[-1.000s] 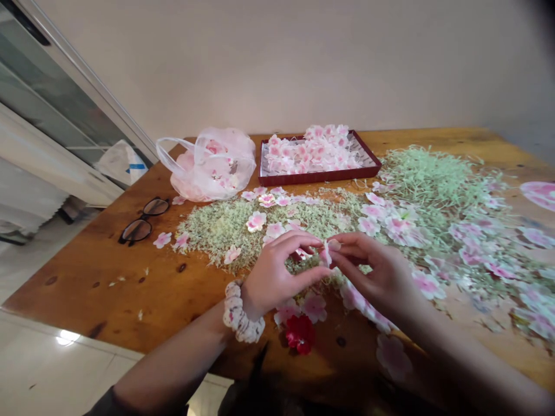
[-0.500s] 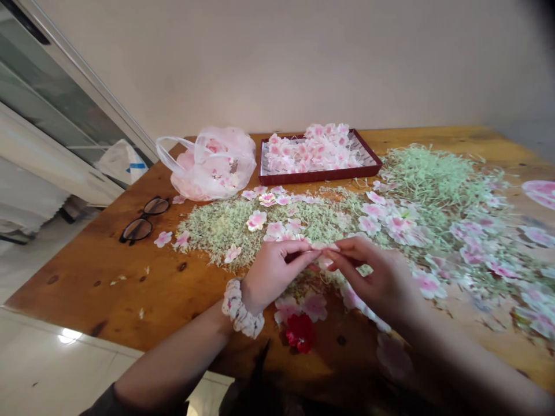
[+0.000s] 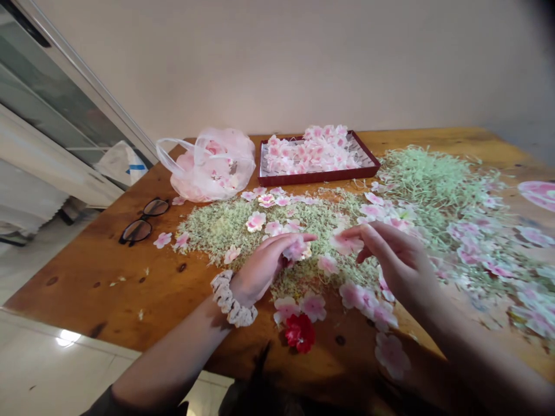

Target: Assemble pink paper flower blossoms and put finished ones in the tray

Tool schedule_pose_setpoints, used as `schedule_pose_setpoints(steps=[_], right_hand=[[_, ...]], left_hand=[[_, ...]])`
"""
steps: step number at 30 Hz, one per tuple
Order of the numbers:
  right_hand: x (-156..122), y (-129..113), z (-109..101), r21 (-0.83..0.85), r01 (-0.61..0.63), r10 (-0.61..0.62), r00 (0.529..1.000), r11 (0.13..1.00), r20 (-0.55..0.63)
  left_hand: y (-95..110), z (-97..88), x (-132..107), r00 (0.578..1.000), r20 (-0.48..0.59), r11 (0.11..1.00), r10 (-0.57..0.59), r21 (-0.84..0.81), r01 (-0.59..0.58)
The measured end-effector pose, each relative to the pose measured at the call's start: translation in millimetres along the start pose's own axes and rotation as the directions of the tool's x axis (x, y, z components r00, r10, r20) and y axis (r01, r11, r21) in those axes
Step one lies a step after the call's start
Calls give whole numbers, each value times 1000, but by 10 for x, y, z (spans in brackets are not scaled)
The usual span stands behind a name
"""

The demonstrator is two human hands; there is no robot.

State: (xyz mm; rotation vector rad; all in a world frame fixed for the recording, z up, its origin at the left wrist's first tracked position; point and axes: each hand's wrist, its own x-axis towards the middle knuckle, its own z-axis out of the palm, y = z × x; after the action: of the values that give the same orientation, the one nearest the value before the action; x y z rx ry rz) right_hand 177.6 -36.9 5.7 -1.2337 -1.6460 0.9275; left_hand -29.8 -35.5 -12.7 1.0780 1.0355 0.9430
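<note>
My left hand (image 3: pixel 264 263), with a pale scrunchie (image 3: pixel 231 300) on the wrist, pinches a pink fabric flower (image 3: pixel 297 249) above a heap of pale green stems (image 3: pixel 243 225). My right hand (image 3: pixel 396 257) holds another pink flower (image 3: pixel 346 244) between thumb and fingers, a short gap from the left hand. Loose pink flowers (image 3: pixel 303 304) and one red flower (image 3: pixel 300 333) lie on the wooden table (image 3: pixel 130 289) just below my hands.
A dark red tray (image 3: pixel 321 175) of pink flowers stands at the back. A clear plastic bag (image 3: pixel 212 164) of flowers lies left of it. Black glasses (image 3: pixel 143 221) rest at the left. A larger green stem pile (image 3: pixel 433 179) with flowers spreads right.
My hands were pinched together on one piece; now they have drawn apart and moved forward over the green heap, each holding a pink flower.
</note>
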Motion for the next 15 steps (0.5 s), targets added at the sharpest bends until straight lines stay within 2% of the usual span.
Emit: schedule_pose_setpoints(steps=[2,4,8,11,13,15], right_hand=[[4,-3,12,6,-29,29,1000,1000,8],[11,2,29,99,-70,65,997,993,45],[11,16,74,302,-224,182,970,927,162],[-19,31,132,359,-319,236,937,877,258],[-51,42,187,371,-322,230,934,871,273],[-82,45,247,376,-289,212,949,881,232]], left_hand=[[0,-9,-1,999,54,999,0,36,-2],[-9,-9,4,999,55,998,-2,62,-1],[-30,17,30,999,-21,998,46,-36,-47],[-33,51,36,997,-60,995,53,-80,-58],[-40,81,23,994,-86,993,64,-96,-72],[-56,119,-2,991,-107,989,81,-113,-94]])
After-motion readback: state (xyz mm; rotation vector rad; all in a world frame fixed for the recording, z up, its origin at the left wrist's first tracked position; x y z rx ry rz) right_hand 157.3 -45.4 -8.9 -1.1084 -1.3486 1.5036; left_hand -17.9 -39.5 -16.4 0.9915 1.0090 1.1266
